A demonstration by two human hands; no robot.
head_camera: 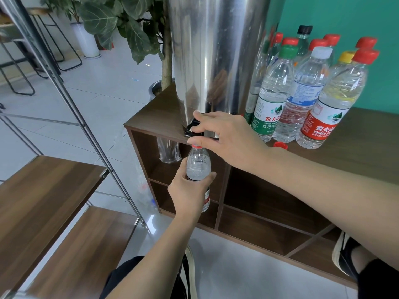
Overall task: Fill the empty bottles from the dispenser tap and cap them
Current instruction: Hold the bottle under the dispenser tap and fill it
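Clear plastic fills your left hand [188, 188]: its fingers are curled round the bottle [198, 167], holding it upright with its open, red-ringed mouth right under the black tap [192, 128]. Your right hand [224, 134] pinches that tap, forefinger over the top and thumb beneath. The tap juts from the foot of the steel dispenser [216, 55], which stands on the brown bench [367, 143]. A loose red cap [281, 145] lies on the bench by your right wrist, and just beyond stands a group of capped bottles [302, 89].
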